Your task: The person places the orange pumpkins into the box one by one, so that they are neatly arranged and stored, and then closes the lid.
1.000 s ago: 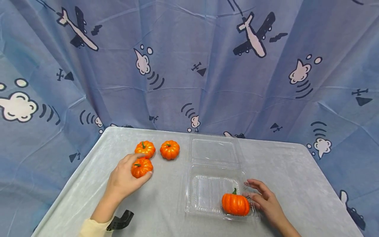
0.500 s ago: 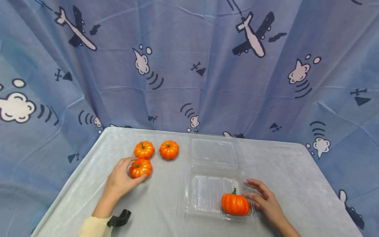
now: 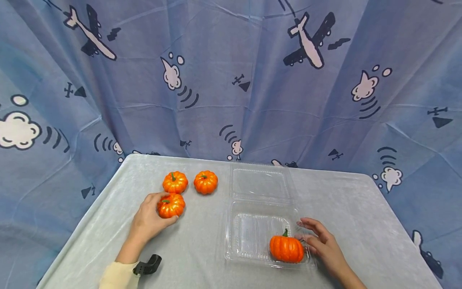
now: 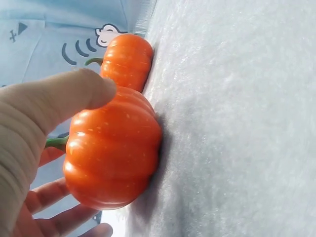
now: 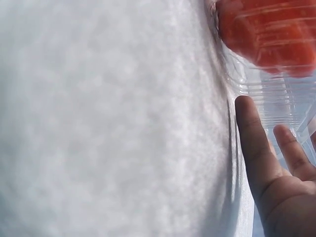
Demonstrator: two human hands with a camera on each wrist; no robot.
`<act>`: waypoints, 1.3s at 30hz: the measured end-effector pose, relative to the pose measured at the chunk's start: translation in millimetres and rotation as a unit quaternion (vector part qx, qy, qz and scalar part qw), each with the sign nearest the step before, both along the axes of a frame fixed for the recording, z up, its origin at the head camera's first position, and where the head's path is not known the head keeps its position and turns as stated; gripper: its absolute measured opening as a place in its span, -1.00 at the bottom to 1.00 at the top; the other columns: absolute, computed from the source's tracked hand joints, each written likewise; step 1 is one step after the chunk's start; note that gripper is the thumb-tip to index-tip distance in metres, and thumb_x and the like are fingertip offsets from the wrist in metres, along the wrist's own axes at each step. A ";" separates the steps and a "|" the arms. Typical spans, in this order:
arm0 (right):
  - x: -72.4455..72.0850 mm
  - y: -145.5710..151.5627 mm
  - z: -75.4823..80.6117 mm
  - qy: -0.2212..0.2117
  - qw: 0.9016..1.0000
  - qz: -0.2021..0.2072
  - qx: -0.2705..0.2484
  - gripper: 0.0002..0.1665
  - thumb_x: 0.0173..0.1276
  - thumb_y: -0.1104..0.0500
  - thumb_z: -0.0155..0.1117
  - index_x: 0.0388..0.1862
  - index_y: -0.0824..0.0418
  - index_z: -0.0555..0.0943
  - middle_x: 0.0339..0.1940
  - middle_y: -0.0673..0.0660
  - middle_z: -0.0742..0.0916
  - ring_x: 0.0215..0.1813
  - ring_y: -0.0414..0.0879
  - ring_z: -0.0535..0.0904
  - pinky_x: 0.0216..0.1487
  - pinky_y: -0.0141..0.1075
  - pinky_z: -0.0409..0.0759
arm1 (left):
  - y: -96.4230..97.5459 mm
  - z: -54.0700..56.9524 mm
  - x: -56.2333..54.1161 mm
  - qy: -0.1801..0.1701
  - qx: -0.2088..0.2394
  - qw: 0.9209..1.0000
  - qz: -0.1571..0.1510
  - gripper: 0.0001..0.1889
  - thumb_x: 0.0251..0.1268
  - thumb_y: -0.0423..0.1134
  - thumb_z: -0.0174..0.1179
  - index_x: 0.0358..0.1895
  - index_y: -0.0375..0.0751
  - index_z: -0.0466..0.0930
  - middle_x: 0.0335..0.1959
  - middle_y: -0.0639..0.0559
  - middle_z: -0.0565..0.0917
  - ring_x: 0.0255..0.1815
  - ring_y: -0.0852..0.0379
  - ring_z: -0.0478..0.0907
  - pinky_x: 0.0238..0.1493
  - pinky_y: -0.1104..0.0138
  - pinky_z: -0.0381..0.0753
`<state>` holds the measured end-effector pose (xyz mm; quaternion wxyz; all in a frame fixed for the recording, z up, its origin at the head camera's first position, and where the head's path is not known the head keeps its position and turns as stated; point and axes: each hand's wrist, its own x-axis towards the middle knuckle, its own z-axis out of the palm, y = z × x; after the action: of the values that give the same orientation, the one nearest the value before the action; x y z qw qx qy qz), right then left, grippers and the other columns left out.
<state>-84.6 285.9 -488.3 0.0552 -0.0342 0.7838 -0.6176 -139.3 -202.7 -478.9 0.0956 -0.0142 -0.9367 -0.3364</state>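
My left hand (image 3: 149,218) curls thumb and fingers around a small orange pumpkin (image 3: 172,206) resting on the table. In the left wrist view, the thumb lies on that pumpkin (image 4: 116,153) and the other fingers are partly behind it. Right behind it sits a second pumpkin (image 3: 175,183), with a third pumpkin (image 3: 205,182) to the right. A clear plastic clamshell container (image 3: 249,237) lies with its lid opened away from me. In its right front corner, another pumpkin (image 3: 286,249) lies on its side. My right hand (image 3: 323,245) is at the container's right wall, fingers fairly straight in the right wrist view.
The container's clear lid (image 3: 261,184) lies flat toward the table's back edge. A pale grey cloth covers the table (image 3: 346,200). Behind it hangs a blue curtain (image 3: 209,80) printed with airplanes. My left wrist wears a black band (image 3: 148,265).
My left hand has lowered slightly and drawn back a little around the front pumpkin, its thumb coming closer to it. My right hand and the container have not visibly moved.
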 end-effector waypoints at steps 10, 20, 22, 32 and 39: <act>-0.2 0.6 0.0 0.010 1.000 0.011 -0.014 -0.48 0.44 0.36 -0.03 0.34 0.45 0.20 0.08 -0.21 0.61 -0.05 -0.17 0.70 -0.13 -0.35 0.68 | 1.1 -3.5 -2.0 0.011 0.006 1.000 -0.003 -0.34 -0.18 -0.14 0.50 0.11 -0.19 0.51 0.12 -0.20 0.50 0.11 -0.21 0.49 0.15 -0.09 0.46; -0.3 1.3 0.3 0.012 1.000 0.013 -0.024 -0.48 0.43 0.37 -0.03 0.33 0.47 0.20 0.08 -0.19 0.61 -0.06 -0.14 0.70 -0.14 -0.33 0.69 | 5.1 6.9 2.8 0.005 0.019 1.000 -0.003 -0.38 -0.13 -0.10 0.48 0.10 -0.14 0.52 0.09 -0.17 0.52 0.08 -0.18 0.51 0.12 -0.07 0.48; -0.6 1.7 0.1 0.011 1.000 0.015 -0.025 -0.48 0.44 0.37 -0.03 0.33 0.46 0.20 0.09 -0.19 0.61 -0.06 -0.14 0.70 -0.14 -0.33 0.69 | 6.5 10.3 3.8 0.011 0.022 1.000 -0.004 -0.40 -0.13 -0.10 0.48 0.09 -0.12 0.53 0.08 -0.16 0.53 0.05 -0.15 0.52 0.08 -0.03 0.50; -1.5 2.9 -1.0 0.006 0.999 0.016 -0.031 -0.48 0.44 0.37 -0.03 0.34 0.46 0.19 0.08 -0.22 0.61 -0.05 -0.15 0.70 -0.12 -0.35 0.68 | 19.3 28.1 7.5 0.025 0.058 0.998 -0.026 -0.47 -0.15 -0.10 0.49 0.00 -0.06 0.57 -0.02 -0.08 0.58 -0.18 0.00 0.58 -0.17 0.10 0.59; -1.5 2.9 -0.7 0.012 0.999 0.020 -0.035 -0.48 0.43 0.38 -0.03 0.33 0.47 0.19 0.09 -0.20 0.61 -0.05 -0.15 0.70 -0.12 -0.35 0.68 | 31.8 36.8 8.5 0.017 0.074 0.996 -0.050 -0.51 -0.16 -0.11 0.50 -0.06 -0.01 0.56 -0.05 -0.02 0.61 -0.25 0.05 0.59 -0.24 0.20 0.59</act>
<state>-86.0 288.8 -489.1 0.0563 -0.0592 0.7614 -0.6431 -130.8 -170.9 -442.1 0.0955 -0.0593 -0.9057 -0.4087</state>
